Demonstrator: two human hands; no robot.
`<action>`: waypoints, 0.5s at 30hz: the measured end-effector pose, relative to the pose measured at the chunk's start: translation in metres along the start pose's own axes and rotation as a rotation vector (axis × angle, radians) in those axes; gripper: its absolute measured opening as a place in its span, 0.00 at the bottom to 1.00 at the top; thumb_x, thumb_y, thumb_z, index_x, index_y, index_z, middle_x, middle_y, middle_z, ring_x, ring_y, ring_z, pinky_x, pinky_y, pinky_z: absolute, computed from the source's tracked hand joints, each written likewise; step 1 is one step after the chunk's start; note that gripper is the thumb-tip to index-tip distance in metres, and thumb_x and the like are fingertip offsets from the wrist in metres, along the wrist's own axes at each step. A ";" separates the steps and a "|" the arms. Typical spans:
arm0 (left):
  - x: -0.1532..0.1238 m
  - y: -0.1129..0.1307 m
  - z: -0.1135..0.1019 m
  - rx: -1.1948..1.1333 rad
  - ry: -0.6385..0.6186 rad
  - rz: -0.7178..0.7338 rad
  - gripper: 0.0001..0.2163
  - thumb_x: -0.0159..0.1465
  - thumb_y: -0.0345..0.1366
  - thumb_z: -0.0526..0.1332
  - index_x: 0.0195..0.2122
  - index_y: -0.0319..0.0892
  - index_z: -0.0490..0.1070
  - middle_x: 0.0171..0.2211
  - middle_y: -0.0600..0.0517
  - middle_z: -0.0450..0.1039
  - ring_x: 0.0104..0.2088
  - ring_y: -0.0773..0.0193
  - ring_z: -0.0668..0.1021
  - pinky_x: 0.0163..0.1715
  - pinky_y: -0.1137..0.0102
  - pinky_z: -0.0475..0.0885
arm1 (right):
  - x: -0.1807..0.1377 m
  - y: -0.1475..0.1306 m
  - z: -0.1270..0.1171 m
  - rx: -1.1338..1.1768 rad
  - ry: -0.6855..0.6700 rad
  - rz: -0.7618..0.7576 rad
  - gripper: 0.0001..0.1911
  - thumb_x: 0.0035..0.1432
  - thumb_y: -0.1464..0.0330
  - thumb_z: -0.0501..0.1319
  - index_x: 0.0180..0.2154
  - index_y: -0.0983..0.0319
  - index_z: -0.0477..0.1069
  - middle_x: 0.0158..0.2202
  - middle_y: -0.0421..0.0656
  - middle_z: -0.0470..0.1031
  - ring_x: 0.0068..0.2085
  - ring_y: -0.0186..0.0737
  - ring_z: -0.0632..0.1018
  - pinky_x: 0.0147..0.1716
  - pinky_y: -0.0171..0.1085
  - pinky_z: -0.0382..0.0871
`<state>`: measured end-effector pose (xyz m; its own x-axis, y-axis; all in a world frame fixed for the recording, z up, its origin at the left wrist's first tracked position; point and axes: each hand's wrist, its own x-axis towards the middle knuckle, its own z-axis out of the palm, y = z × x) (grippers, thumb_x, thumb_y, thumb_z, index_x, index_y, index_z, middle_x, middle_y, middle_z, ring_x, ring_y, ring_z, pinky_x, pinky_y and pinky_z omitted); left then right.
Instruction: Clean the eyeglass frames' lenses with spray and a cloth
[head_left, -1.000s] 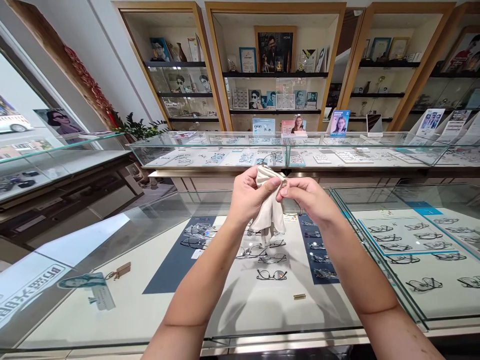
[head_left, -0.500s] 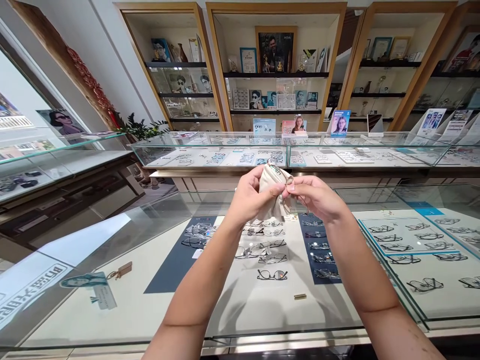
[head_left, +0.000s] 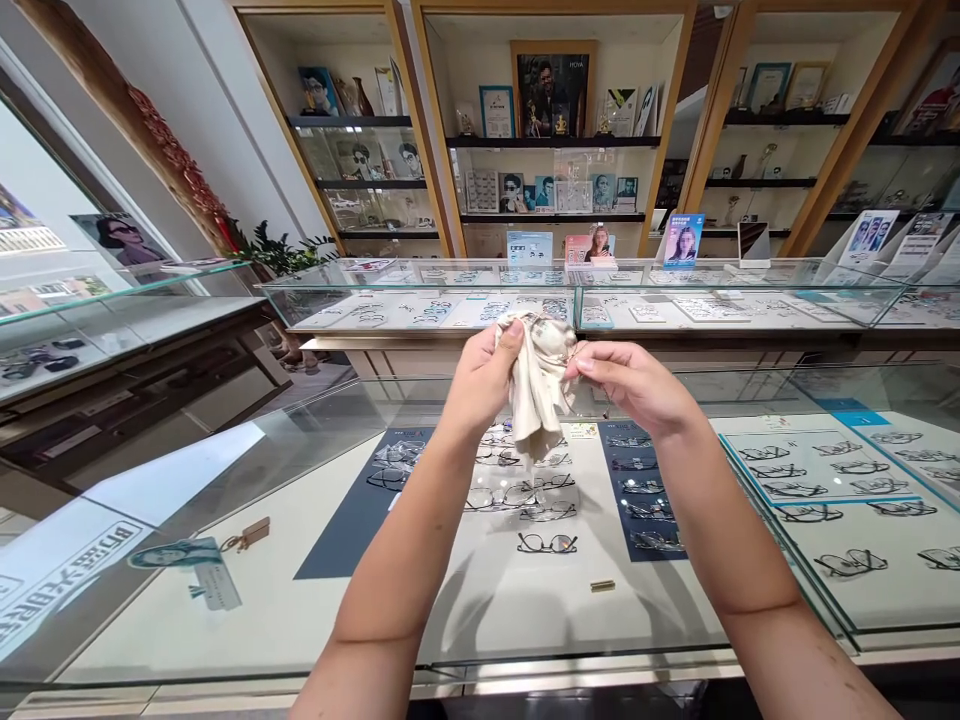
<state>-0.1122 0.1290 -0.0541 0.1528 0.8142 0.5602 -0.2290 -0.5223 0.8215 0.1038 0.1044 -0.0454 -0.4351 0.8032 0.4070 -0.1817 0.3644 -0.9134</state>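
A cream cloth drawstring pouch (head_left: 537, 405) hangs bunched in folds above the glass counter. My left hand (head_left: 480, 385) is closed on its upper left side, thumb pressed over the fabric. At the pouch's right edge, my right hand (head_left: 637, 385) pinches the thin brown drawstring (head_left: 573, 354) between thumb and forefinger. Whether some cloth is also caught in that pinch is hard to see. Below the hands, rows of eyeglasses (head_left: 547, 543) lie inside the glass case.
The glass display counter (head_left: 450, 640) spans the front. Inside it are a small gold bar (head_left: 602, 586), a brown tag (head_left: 256, 530) and a blue-green card (head_left: 176, 553). Another glass showcase (head_left: 420, 290) stands beyond, with wood-framed shelves (head_left: 555, 145) behind it.
My left hand has shifted slightly left and regripped the pouch, which now hangs in longer folds. The printed lettering has turned from view. My right hand stays pinched at its right edge.
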 end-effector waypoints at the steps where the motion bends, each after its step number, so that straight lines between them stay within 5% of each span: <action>1: 0.001 0.001 -0.003 0.020 0.043 0.030 0.23 0.68 0.61 0.69 0.42 0.43 0.80 0.31 0.51 0.78 0.29 0.64 0.77 0.31 0.69 0.75 | -0.001 -0.002 -0.002 -0.002 0.026 -0.017 0.13 0.62 0.54 0.75 0.35 0.56 0.87 0.41 0.43 0.83 0.45 0.41 0.80 0.51 0.41 0.74; 4: 0.001 0.007 -0.011 0.114 0.157 0.097 0.19 0.69 0.58 0.68 0.48 0.47 0.80 0.28 0.54 0.72 0.25 0.65 0.71 0.27 0.70 0.69 | -0.004 -0.010 -0.007 0.011 0.084 -0.035 0.11 0.61 0.55 0.75 0.34 0.55 0.86 0.43 0.43 0.83 0.51 0.45 0.81 0.55 0.44 0.74; 8: -0.007 0.018 -0.011 0.336 0.225 0.246 0.23 0.71 0.53 0.68 0.24 0.45 0.68 0.20 0.57 0.56 0.22 0.67 0.60 0.25 0.68 0.59 | -0.008 -0.017 -0.008 0.042 0.094 -0.033 0.12 0.62 0.55 0.73 0.33 0.55 0.82 0.38 0.42 0.83 0.45 0.44 0.82 0.55 0.47 0.76; 10: -0.010 0.022 -0.007 0.475 0.247 0.357 0.28 0.69 0.50 0.71 0.20 0.44 0.60 0.20 0.56 0.57 0.24 0.66 0.62 0.29 0.67 0.62 | -0.010 -0.018 -0.007 0.044 0.092 -0.041 0.13 0.63 0.54 0.72 0.33 0.56 0.81 0.36 0.42 0.82 0.43 0.43 0.82 0.53 0.47 0.77; 12: -0.013 0.026 -0.003 0.590 0.224 0.440 0.22 0.66 0.49 0.75 0.24 0.44 0.68 0.25 0.54 0.69 0.30 0.63 0.71 0.36 0.67 0.69 | -0.011 -0.019 -0.005 0.024 0.099 -0.044 0.13 0.63 0.54 0.71 0.32 0.56 0.81 0.35 0.42 0.81 0.41 0.43 0.82 0.51 0.46 0.77; 14: -0.015 0.031 0.001 0.674 0.159 0.481 0.17 0.61 0.52 0.78 0.39 0.46 0.80 0.40 0.48 0.81 0.41 0.57 0.79 0.42 0.65 0.74 | -0.012 -0.020 -0.003 -0.011 0.105 -0.040 0.13 0.64 0.56 0.70 0.31 0.56 0.80 0.35 0.42 0.81 0.40 0.43 0.82 0.50 0.45 0.77; 15: -0.016 0.032 0.002 0.706 0.127 0.490 0.23 0.59 0.54 0.79 0.49 0.47 0.81 0.48 0.45 0.83 0.47 0.54 0.81 0.44 0.64 0.76 | -0.012 -0.021 -0.002 -0.027 0.102 -0.040 0.13 0.65 0.56 0.70 0.31 0.56 0.80 0.35 0.42 0.81 0.40 0.43 0.82 0.49 0.45 0.77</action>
<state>-0.1200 0.0990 -0.0361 0.0747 0.4568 0.8864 0.4154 -0.8224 0.3888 0.1145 0.0879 -0.0316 -0.3359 0.8310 0.4434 -0.1728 0.4084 -0.8963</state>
